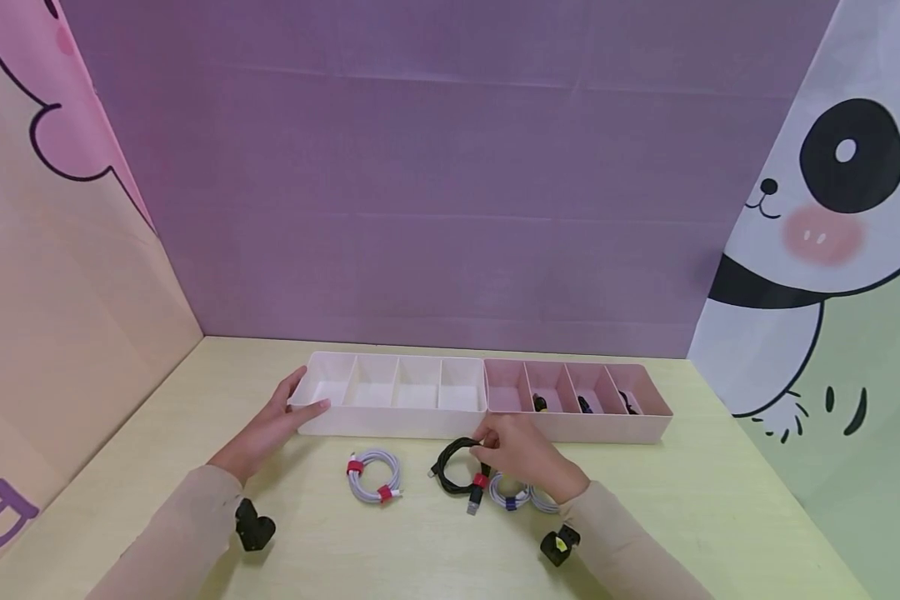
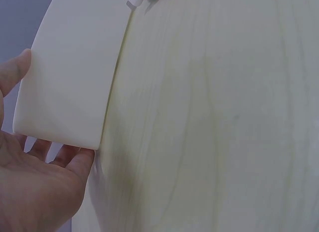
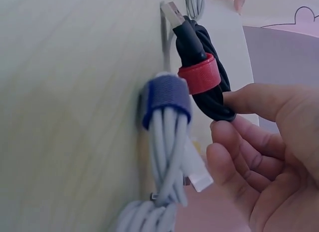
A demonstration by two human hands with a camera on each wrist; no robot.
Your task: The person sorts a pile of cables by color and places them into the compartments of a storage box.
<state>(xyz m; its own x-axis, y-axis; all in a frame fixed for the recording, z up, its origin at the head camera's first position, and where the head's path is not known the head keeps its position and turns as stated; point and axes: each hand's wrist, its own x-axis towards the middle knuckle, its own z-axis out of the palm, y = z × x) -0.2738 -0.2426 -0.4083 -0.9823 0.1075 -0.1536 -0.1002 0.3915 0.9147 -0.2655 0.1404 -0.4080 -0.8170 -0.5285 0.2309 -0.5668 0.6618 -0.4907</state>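
My left hand (image 1: 270, 421) holds the left end of a white divided box (image 1: 390, 423), its thumb on the front side and its fingers round the end wall. In the left wrist view the fingertips meet the lower edge of that end. My right hand (image 1: 525, 454) pinches a coiled black USB cable (image 3: 217, 105) between thumb and fingers, in front of where the boxes meet. A red strap (image 3: 202, 75) binds the coil, and its metal plug points away from the hand. Beside it lies a pale coiled cable (image 3: 167, 137) with a dark blue strap.
A pink divided box (image 1: 592, 429) adjoins the white one on the right; dark items sit in several compartments. A pale coiled cable (image 1: 396, 471) with red straps lies on the table at left. Another pale coil (image 1: 545, 502) is partly hidden by the right arm. A purple backdrop (image 1: 450, 208) stands behind.
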